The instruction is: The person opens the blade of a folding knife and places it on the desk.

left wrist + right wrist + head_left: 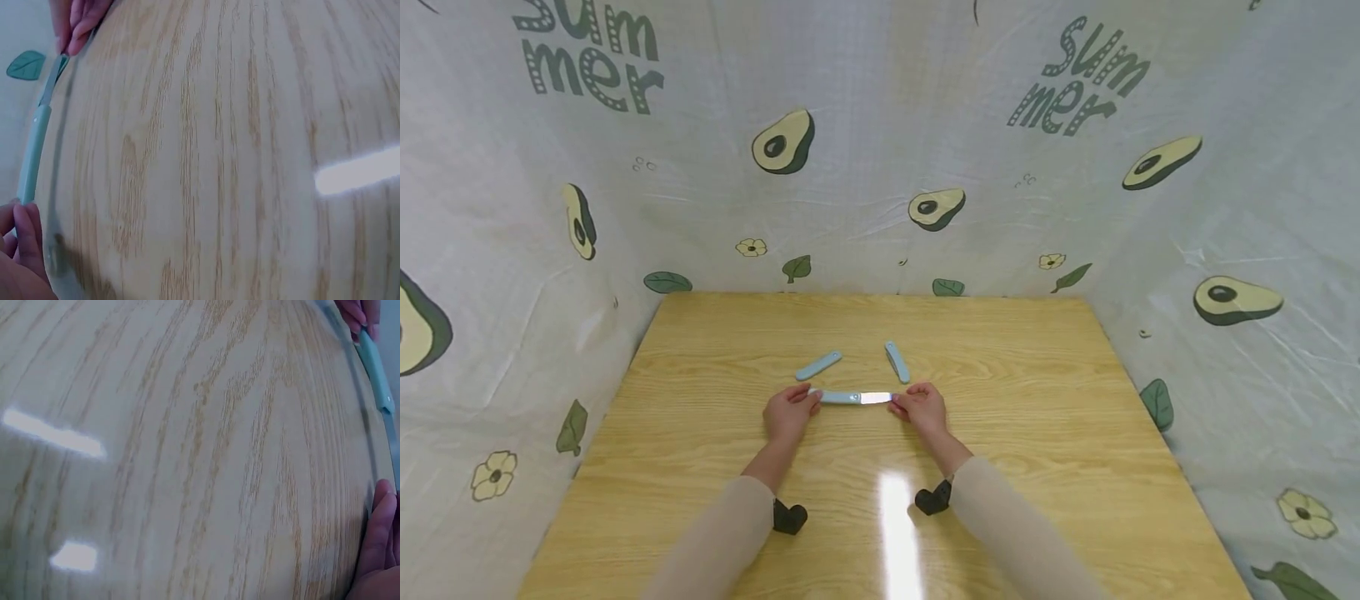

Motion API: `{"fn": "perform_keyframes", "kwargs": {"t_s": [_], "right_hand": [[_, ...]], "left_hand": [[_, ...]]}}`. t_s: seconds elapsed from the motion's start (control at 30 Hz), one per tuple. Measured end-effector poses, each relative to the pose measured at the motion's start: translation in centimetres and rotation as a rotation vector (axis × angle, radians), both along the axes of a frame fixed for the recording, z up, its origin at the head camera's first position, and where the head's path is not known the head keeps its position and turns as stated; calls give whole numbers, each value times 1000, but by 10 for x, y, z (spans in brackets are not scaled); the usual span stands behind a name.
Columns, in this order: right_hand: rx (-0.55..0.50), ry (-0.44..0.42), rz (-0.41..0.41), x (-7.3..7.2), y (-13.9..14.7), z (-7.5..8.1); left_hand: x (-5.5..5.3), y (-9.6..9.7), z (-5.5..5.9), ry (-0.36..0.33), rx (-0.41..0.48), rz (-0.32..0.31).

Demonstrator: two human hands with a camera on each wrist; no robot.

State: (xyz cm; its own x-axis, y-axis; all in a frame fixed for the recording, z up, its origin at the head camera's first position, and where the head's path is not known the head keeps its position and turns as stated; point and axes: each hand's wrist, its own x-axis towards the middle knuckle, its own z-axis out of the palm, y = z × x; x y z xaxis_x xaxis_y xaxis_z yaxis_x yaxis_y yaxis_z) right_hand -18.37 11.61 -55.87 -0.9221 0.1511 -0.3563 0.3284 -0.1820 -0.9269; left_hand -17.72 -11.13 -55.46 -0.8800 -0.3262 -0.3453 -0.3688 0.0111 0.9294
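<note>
An unfolded folding knife with a light blue handle and a bright blade is held level just over the table, between both hands. My left hand pinches the end of its handle. At the other end, the fingers of my right hand pinch the blade near its tip. The right wrist view shows the handle's pivot end, while the fingers cover the blade's tip. Beyond the hands lie two more light blue folding knives, folded up: one on the left, one on the right.
The wooden table carries a bright light reflection near its front. A white cloth printed with avocados, leaves and lettering stands around its back and sides. Both wrists wear black mounts.
</note>
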Motion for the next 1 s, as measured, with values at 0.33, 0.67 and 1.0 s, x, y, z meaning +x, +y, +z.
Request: {"fn": "perform_keyframes", "kwargs": {"t_s": [0.33,0.67,1.0], "right_hand": [[181,-65,45,-15,0,-1],[218,-103,46,-17,0,4],[260,-121,59,-16,-2,7]], "left_hand": [[-2,11,-8,54,-366,-3],[-1,13,-14,133,-403,31],[1,10,-7,101,-381,-17]]}}
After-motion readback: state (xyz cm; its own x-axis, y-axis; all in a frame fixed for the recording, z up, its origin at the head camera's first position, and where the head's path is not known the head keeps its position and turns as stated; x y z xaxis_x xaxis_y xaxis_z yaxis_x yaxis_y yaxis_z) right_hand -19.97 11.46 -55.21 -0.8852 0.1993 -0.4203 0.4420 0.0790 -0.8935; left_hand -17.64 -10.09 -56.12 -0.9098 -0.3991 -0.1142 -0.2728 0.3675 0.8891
